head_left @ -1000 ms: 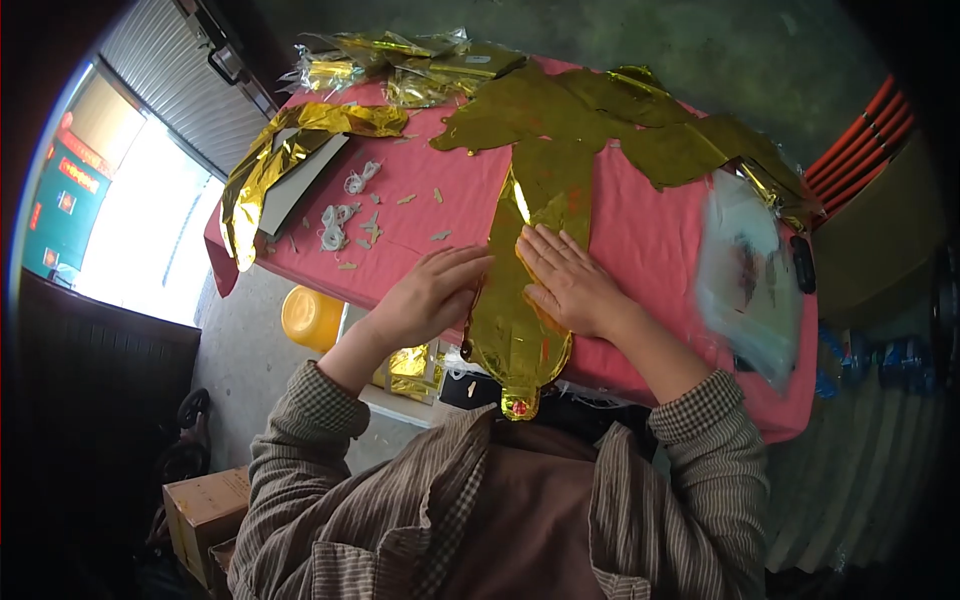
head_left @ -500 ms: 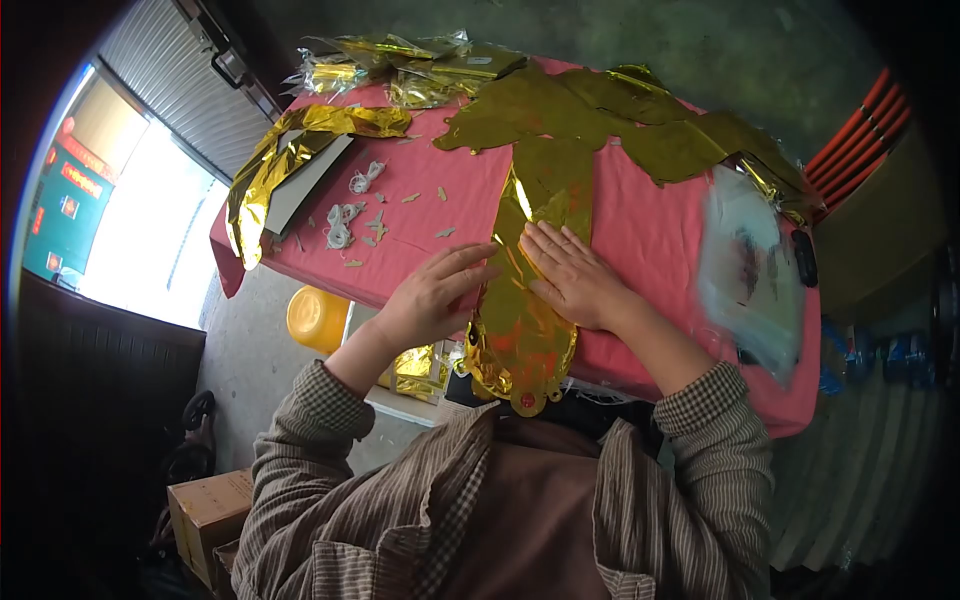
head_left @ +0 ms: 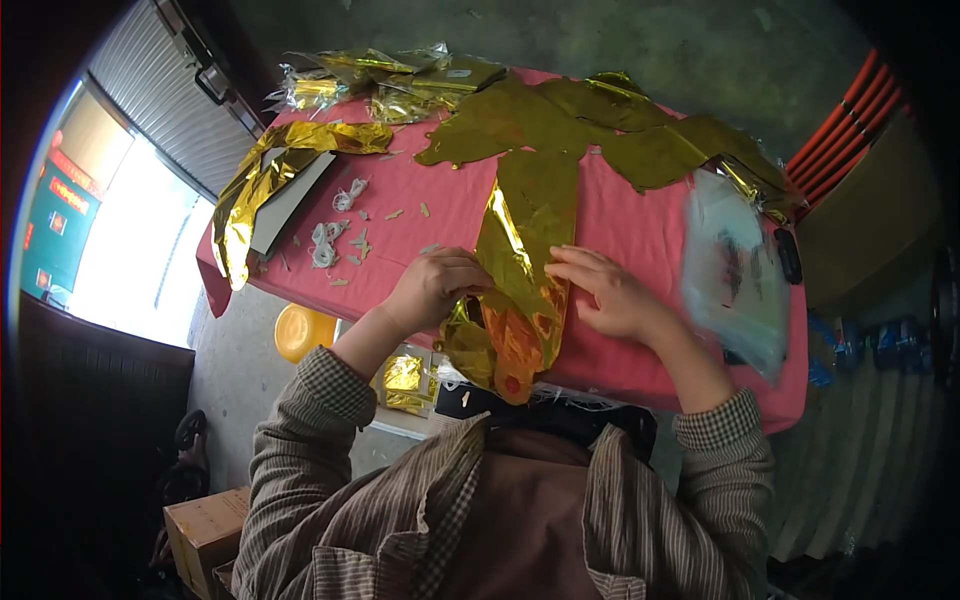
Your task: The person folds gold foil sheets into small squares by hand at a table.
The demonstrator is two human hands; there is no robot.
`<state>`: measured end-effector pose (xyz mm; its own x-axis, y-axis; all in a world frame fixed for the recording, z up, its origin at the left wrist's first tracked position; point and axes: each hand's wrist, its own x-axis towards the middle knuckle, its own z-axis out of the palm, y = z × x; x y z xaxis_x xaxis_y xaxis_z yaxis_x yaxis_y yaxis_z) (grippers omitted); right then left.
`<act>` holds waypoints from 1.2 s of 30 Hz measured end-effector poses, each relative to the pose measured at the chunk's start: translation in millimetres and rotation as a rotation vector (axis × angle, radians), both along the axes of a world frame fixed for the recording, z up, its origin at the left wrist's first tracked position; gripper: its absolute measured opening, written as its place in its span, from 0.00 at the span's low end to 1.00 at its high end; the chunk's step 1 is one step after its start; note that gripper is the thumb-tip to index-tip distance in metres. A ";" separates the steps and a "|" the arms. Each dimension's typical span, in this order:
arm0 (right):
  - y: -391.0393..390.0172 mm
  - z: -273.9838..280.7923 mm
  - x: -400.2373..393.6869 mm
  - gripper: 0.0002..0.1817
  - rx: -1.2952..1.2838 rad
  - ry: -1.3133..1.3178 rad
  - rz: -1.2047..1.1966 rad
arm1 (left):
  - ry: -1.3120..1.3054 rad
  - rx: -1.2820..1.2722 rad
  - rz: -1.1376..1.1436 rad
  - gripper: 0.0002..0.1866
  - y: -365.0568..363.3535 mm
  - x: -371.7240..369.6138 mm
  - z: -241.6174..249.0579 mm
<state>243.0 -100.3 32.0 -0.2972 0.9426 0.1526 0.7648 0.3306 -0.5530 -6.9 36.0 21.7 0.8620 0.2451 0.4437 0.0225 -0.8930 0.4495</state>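
Folding is in hand: your left hand [head_left: 432, 288] pinches the foil [head_left: 520, 300] at lower centre, fingers clamped. Your right hand [head_left: 615, 295] rests fingers spread on its edge; next, press the crease flat.

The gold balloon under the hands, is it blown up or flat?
Flat. The gold balloon lies limp and creased on the pink table; its near end curls up between both hands.

Yellow bucket [head_left: 303, 331] (under pink table [head_left: 650, 230])

Gold foil balloon [head_left: 525, 250] (deflated, crinkled) flat on pink cloth, near end curled up.
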 end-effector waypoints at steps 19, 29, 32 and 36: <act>47.4 -28.6 -1.5 0.09 -0.224 0.729 -0.462 | 0.513 -0.781 0.292 0.08 59.6 47.4 -1.0; 59.2 -11.9 13.2 0.13 -0.745 1.041 -0.674 | 0.860 -0.794 0.279 0.12 78.6 65.7 14.4; 59.9 -0.1 14.7 0.14 -0.842 0.976 -0.637 | 0.860 -0.900 0.246 0.12 82.7 65.8 8.9; 75.0 -28.4 22.9 0.19 -0.035 0.220 -0.401 | 0.905 -0.900 0.274 0.10 81.9 67.9 14.0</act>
